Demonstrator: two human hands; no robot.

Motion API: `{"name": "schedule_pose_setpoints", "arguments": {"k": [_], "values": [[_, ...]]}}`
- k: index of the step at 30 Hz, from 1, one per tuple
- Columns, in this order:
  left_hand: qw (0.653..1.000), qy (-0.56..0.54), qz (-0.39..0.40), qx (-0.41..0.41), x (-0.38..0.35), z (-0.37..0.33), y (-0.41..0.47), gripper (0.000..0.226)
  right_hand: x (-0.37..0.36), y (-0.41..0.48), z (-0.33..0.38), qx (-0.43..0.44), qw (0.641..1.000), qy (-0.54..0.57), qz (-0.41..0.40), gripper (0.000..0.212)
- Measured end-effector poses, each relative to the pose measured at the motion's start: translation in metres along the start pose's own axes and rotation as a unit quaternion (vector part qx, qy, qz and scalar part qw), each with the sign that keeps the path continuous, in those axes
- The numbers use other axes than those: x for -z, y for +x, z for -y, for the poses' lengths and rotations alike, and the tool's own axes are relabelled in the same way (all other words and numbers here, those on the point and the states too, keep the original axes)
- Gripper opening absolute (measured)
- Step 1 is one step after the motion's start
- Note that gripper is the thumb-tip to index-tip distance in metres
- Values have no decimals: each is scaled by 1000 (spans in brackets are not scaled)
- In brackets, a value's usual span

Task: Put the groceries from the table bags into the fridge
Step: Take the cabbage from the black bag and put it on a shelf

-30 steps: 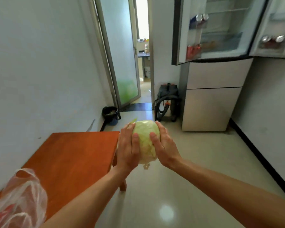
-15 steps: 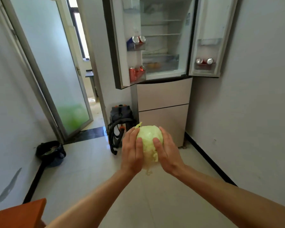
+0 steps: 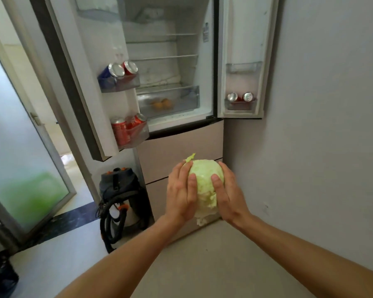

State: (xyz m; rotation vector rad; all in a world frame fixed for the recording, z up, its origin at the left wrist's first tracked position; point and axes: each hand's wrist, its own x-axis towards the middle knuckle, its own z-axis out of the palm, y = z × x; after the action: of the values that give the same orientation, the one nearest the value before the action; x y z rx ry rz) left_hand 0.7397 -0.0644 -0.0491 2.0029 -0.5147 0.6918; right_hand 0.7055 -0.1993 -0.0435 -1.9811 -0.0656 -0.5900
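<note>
Fridge (image 3: 181, 134): tall unit in the room's corner, both upper doors swung wide, two closed drawer fronts below; its top is cut off by the frame. Interior shelves look bare, though the upper part is washed out and hard to read.

Right door (image 3: 241, 61): stands close against the side wall; two cans (image 3: 240, 97) in its lowest bin.

Left door (image 3: 84, 78): juts into the room toward a frosted glass door (image 3: 26, 168); blue and red cans (image 3: 119, 70) in the middle bin, red cans (image 3: 127, 129) in the bottom bin.

Crisper drawer (image 3: 168, 100): clear-fronted, at the compartment's base, holding two or three orange-brown items, too blurred to identify.

Vacuum cleaner (image 3: 119, 198): on the floor beneath the left door, hose coiled in front, touching the fridge's side; open floor lies before the drawers.

Cabbage (image 3: 206, 177): pale green head, held in the air in front of the lower drawers, below the open compartment; a loose leaf sticks up at its top, its underside hidden by the palms.

Left hand (image 3: 181, 194): fingers spread, pressed to the cabbage's left side.

Right hand (image 3: 229, 194): pressed likewise to the right side, thumb across the front.
</note>
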Motion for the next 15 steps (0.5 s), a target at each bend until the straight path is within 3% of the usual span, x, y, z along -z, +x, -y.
{"name": "schedule_pose_setpoints", "arguments": {"k": [7,15], "values": [[1000,8,-23,-16,-94,62,152,54,-8,181,-71,24,999,25,1,82],[994,32,-95,-52,-133,113,339,53,-36,383,-81,71,996,52,-2,82]]}}
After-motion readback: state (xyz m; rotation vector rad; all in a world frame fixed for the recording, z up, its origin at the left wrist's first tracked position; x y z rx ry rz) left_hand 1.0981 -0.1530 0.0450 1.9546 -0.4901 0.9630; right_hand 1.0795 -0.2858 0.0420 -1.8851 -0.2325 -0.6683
